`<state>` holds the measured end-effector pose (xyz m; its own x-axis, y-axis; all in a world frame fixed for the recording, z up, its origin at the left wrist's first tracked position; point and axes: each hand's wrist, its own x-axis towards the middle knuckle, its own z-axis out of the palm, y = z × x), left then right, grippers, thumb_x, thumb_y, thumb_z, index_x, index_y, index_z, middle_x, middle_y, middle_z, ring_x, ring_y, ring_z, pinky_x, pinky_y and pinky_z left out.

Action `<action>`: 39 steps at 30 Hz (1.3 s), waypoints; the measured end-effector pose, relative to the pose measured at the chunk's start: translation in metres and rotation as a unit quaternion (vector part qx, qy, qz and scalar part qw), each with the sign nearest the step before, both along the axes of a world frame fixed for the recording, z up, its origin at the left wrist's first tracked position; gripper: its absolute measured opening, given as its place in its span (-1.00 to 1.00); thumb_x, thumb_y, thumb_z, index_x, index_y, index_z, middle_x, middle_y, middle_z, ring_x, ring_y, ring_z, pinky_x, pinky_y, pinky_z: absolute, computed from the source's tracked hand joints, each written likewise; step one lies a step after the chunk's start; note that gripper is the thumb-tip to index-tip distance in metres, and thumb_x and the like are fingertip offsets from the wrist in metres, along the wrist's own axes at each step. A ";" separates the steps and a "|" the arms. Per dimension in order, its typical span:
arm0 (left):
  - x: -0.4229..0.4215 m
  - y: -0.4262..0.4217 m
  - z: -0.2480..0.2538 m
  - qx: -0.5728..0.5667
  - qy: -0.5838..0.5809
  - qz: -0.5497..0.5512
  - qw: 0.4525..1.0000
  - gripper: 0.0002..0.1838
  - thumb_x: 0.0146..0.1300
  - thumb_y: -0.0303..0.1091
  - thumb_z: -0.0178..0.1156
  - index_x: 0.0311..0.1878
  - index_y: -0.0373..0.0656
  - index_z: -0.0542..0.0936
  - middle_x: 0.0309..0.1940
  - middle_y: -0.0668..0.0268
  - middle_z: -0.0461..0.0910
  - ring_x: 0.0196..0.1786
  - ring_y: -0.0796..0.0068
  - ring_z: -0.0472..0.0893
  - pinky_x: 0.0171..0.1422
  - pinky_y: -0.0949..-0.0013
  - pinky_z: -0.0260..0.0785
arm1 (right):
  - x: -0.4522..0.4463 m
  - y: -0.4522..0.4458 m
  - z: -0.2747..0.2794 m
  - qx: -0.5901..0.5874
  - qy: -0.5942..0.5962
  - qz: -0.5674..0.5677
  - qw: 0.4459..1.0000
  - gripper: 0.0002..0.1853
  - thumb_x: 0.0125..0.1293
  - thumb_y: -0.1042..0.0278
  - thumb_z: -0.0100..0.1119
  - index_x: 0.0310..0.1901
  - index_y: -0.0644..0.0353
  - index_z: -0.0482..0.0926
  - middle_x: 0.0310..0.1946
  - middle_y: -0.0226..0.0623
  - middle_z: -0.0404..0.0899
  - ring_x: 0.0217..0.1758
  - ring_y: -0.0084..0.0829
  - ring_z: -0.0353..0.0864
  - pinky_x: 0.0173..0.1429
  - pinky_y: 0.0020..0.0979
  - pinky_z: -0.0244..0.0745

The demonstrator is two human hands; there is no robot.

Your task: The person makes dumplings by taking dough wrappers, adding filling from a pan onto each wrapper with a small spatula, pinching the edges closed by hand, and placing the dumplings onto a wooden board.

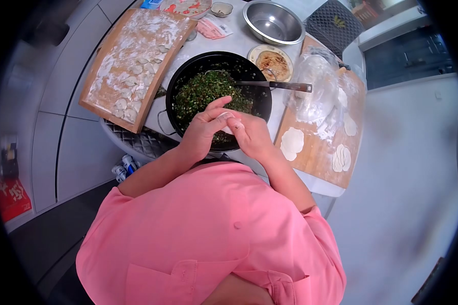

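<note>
My left hand and my right hand meet over the near side of a wide black pot. Between their fingers and thumbs they pinch a white dumpling, mostly covered by the fingers. Chopped green filling heaps up in the pot, under and beyond my hands. A utensil with a flat metal shaft and a brown handle rests across the pot's right rim; its working end is buried in the filling.
Shaped dumplings lie on a floured wooden board at left. The right board carries dough wrappers and a plastic bag. Behind the pot stand a steel bowl and a plate with a browned flatbread.
</note>
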<state>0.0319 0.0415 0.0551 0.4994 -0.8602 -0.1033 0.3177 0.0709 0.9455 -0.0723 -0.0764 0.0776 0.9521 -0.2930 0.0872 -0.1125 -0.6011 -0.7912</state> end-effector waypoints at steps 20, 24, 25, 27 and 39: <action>-0.018 -0.010 0.032 0.018 -0.077 -0.002 0.997 -0.63 0.38 -0.21 -0.12 -0.03 -0.32 0.52 0.08 0.18 0.41 -0.06 0.53 0.50 -0.36 0.59 0.43 | -0.004 0.011 -0.017 0.364 -0.040 -0.045 0.930 -0.33 0.41 -0.17 -0.44 -0.48 0.24 0.51 -0.66 -0.41 0.41 -0.61 -0.56 0.33 -0.50 -0.52 0.18; -0.010 -0.009 0.034 -0.024 -0.073 -0.087 0.993 -0.57 0.40 -0.20 -0.21 0.01 -0.36 0.50 0.17 0.18 0.32 -0.02 0.50 0.49 -0.39 0.62 0.43 | -0.005 0.008 -0.003 0.423 -0.018 -0.006 0.906 -0.33 0.41 -0.19 -0.45 -0.43 0.24 0.51 -0.62 -0.40 0.43 -0.60 -0.59 0.33 -0.50 -0.53 0.20; -0.009 -0.006 0.038 -0.024 -0.074 -0.087 0.993 -0.57 0.40 -0.20 -0.21 0.01 -0.36 0.50 0.17 0.18 0.32 -0.02 0.50 0.49 -0.39 0.62 0.43 | -0.005 0.008 0.000 0.418 -0.019 0.014 0.908 -0.34 0.39 -0.22 -0.43 -0.39 0.23 0.50 -0.60 -0.39 0.47 -0.58 -0.60 0.38 -0.53 -0.57 0.20; -0.007 -0.002 0.052 -0.007 -0.099 -0.123 0.987 -0.54 0.40 -0.24 -0.30 0.01 -0.41 0.48 0.16 0.12 0.35 0.05 0.38 0.48 -0.14 0.48 0.46 | -0.005 0.009 0.000 0.414 -0.021 0.034 0.910 -0.35 0.38 -0.26 -0.41 -0.34 0.22 0.49 -0.57 -0.37 0.50 -0.56 -0.61 0.42 -0.56 -0.60 0.21; -0.009 -0.006 0.030 -0.151 -0.314 -0.039 0.937 -0.53 0.35 -0.31 -0.34 0.03 -0.49 0.44 0.17 -0.11 0.34 0.21 0.14 0.36 0.31 0.21 0.14 | -0.003 0.011 -0.004 0.174 -0.159 0.061 0.970 -0.64 0.35 0.29 -0.32 -0.34 0.37 0.46 -0.50 -0.03 0.50 -0.45 -0.05 0.47 -0.34 -0.27 0.33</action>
